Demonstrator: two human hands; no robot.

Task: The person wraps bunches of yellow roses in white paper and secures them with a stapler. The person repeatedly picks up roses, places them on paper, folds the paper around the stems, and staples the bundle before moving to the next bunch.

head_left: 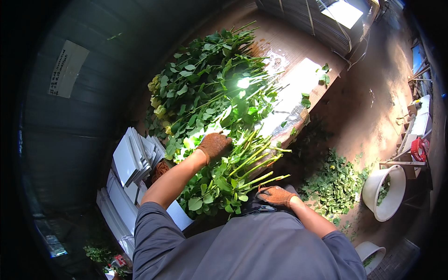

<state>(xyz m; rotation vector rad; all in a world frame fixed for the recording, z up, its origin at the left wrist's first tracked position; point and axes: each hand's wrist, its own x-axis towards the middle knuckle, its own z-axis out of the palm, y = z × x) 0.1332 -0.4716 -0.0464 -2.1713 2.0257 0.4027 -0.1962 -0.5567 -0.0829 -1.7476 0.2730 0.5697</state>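
Long-stemmed roses (205, 100) lie heaped on the table, pale yellow blooms (160, 112) to the left and cut stem ends to the right. My left hand (215, 145), in an orange-brown glove, curls down into the near bunch of leafy stems (252, 161); its fingertips are hidden among leaves. Close to my waist, my right hand (276, 196), gloved alike, has its fingers bent inward beside the lowest stem ends. Whatever sits under those fingers is dark and too unclear to name.
White folded boards (130, 156) stand at the left, by reddish-brown twine (161, 170). Stripped leaves (333, 182) cover the floor at right, near a white tub (383, 193) and a smaller white bucket (371, 257). A strapped stack (305, 21) stands at the table's far end.
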